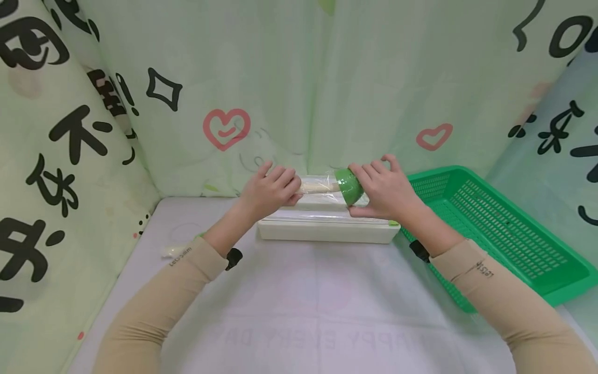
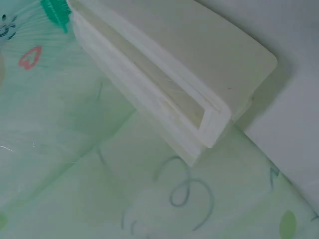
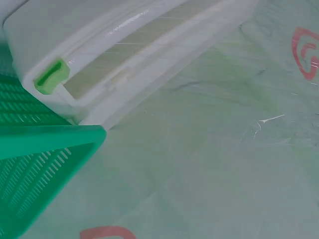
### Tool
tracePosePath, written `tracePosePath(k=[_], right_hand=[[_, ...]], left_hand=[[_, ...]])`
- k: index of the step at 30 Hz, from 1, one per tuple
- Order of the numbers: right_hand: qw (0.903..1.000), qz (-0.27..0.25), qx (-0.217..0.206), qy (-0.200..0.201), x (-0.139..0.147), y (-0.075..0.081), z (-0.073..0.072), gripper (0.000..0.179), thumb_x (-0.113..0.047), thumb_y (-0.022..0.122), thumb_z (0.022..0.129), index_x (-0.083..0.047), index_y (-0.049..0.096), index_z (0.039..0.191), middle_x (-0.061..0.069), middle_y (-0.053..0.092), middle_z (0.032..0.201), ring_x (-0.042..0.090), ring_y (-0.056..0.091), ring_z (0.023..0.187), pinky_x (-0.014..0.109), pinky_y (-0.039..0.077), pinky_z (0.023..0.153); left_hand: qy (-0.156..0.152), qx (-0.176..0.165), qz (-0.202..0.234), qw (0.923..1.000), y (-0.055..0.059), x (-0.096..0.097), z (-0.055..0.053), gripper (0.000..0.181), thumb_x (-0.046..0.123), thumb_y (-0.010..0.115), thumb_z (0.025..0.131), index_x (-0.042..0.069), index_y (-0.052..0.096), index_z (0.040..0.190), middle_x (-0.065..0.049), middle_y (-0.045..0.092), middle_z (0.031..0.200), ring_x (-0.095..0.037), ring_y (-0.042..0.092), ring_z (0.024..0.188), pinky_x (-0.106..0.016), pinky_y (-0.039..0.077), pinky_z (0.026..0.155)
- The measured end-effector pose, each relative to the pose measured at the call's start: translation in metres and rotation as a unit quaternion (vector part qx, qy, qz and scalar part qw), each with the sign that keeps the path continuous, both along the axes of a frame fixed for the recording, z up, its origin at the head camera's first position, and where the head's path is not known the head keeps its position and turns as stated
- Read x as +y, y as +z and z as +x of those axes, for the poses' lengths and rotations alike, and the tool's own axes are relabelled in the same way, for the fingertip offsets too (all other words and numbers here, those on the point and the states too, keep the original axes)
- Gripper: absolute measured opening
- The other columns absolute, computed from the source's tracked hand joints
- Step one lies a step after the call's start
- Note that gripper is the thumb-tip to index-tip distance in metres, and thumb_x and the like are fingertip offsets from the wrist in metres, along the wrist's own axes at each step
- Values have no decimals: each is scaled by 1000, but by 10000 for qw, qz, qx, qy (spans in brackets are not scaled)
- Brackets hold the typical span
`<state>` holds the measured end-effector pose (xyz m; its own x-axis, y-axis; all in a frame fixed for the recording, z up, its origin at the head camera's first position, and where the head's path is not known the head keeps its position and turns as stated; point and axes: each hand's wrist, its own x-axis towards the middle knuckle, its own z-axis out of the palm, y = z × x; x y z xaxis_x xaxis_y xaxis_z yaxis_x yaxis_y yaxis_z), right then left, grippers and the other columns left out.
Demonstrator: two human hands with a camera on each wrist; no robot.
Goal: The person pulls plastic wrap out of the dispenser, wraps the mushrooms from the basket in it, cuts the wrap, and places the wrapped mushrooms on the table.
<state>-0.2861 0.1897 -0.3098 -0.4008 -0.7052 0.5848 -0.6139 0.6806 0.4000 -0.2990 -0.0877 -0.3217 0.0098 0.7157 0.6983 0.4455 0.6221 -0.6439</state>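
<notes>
In the head view my right hand (image 1: 383, 187) grips a small green bowl (image 1: 349, 187), fingers over its top and thumb below. Clear cling film (image 1: 321, 183) stretches from the bowl leftward to my left hand (image 1: 273, 189), whose curled fingers pinch it. Both hands are raised over a white cling-film dispenser box (image 1: 327, 232) on the table. The left wrist view shows the long slot of the dispenser box (image 2: 214, 50); a green slide cutter (image 3: 52, 77) sits at its end in the right wrist view. Neither hand appears in the wrist views.
A green slotted plastic basket (image 1: 514, 234) stands to the right, its rim beside the dispenser box. A small whitish item (image 1: 173, 252) lies left, by my left forearm. Printed cloth curtains (image 1: 280, 78) enclose the back and sides of the table (image 1: 317, 291).
</notes>
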Motion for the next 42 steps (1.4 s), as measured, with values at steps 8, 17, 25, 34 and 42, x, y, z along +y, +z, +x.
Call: tracePosePath(k=[8, 17, 25, 34, 42], right_hand=[[9999, 75, -97, 11, 0, 16, -2, 74, -50, 66, 58, 1, 52, 110, 13, 62, 81, 29, 54, 75, 50, 32, 83], [9998, 89, -150, -30, 0, 33, 0, 75, -53, 62, 60, 1, 51, 110, 14, 62, 83, 29, 54, 75, 50, 31, 85], [9999, 30, -130, -4, -1, 44, 3, 74, -59, 45, 68, 1, 49, 111, 15, 62, 84, 30, 54, 76, 51, 30, 85], [9999, -57, -97, 28, -2, 51, 8, 75, -61, 40, 71, 2, 49, 111, 15, 61, 83, 30, 54, 74, 50, 29, 86], [9996, -124, 126, 211, -5, 49, 22, 73, -62, 41, 71, 1, 51, 105, 12, 60, 75, 27, 53, 67, 49, 33, 81]], left_hand=[[75, -77, 31, 9999, 15, -1, -1, 21, 29, 58, 82, 9, 51, 78, -1, 49, 75, -17, 46, 68, -33, 37, 71], [148, -105, 50, 9998, 31, -1, 1, 23, 29, 57, 83, 9, 48, 77, -3, 47, 76, -18, 43, 67, -33, 35, 71], [204, -4, 67, 9998, 42, -2, 3, 23, 29, 57, 82, 9, 48, 77, -3, 47, 77, -18, 44, 69, -34, 36, 72], [224, 39, 83, 9997, 51, -5, 9, 23, 29, 56, 83, 10, 47, 76, -3, 46, 77, -19, 42, 68, -34, 36, 73], [41, -133, 5, 9999, 53, -8, 20, 23, 30, 55, 83, 9, 48, 77, -4, 46, 76, -19, 43, 66, -34, 35, 70]])
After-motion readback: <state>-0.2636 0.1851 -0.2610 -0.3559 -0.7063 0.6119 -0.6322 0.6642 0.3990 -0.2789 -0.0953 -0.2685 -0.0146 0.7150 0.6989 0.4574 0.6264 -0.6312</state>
